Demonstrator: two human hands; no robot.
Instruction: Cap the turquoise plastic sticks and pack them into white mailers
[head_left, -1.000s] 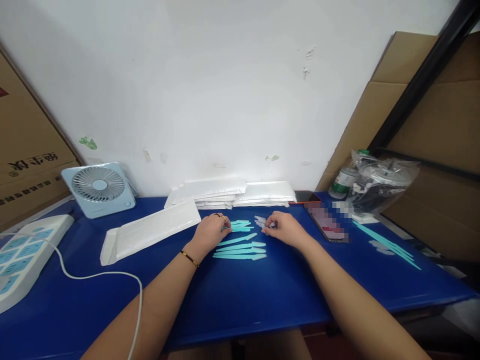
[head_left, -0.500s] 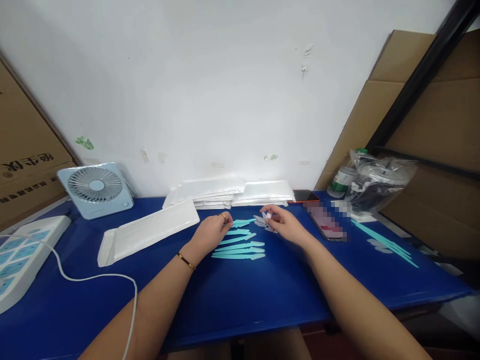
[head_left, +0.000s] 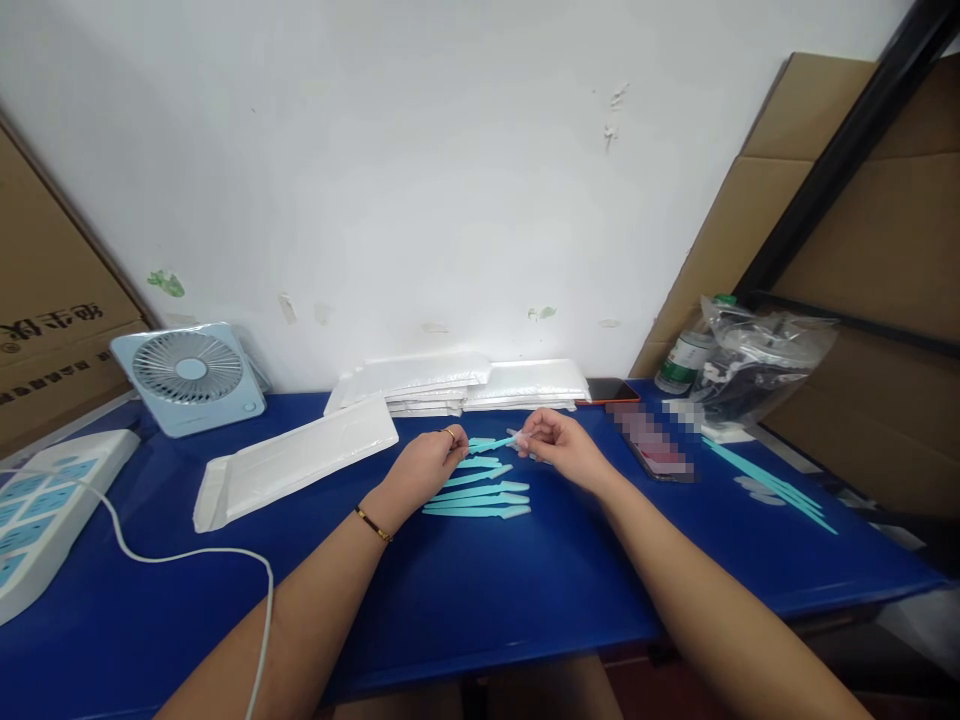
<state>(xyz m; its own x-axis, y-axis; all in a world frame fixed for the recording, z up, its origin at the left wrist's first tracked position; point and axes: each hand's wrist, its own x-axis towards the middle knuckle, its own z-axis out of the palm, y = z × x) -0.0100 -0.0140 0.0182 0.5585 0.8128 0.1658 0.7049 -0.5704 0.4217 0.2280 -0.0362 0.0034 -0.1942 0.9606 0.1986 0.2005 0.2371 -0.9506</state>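
Observation:
My left hand [head_left: 429, 462] is closed, pinching the handle of a teal eyebrow razor [head_left: 491, 444] that points right. My right hand [head_left: 564, 450] is closed too, its thumb and fingers around a small translucent blade cap [head_left: 523, 437] at the razor's tip. Whether the cap is fully on the blade I cannot tell. Below the hands several more teal razors [head_left: 480, 500] lie side by side, the nearer ones with whitish tips. A few loose caps lie beneath my right fingers, partly hidden.
White padded mailers [head_left: 427, 375] are stacked by the wall, one mailer [head_left: 300, 460] lying nearer. A fan [head_left: 187, 380], power strip [head_left: 60, 520] and cable [head_left: 225, 549] are left. Right are a phone [head_left: 652, 445], bottle [head_left: 684, 362], plastic bag [head_left: 757, 365] and teal strips [head_left: 772, 485].
My right hand has moved slightly left with the cap to the razor's tip, its fingers closing. The razor in my left hand now sits lifted against the cap.

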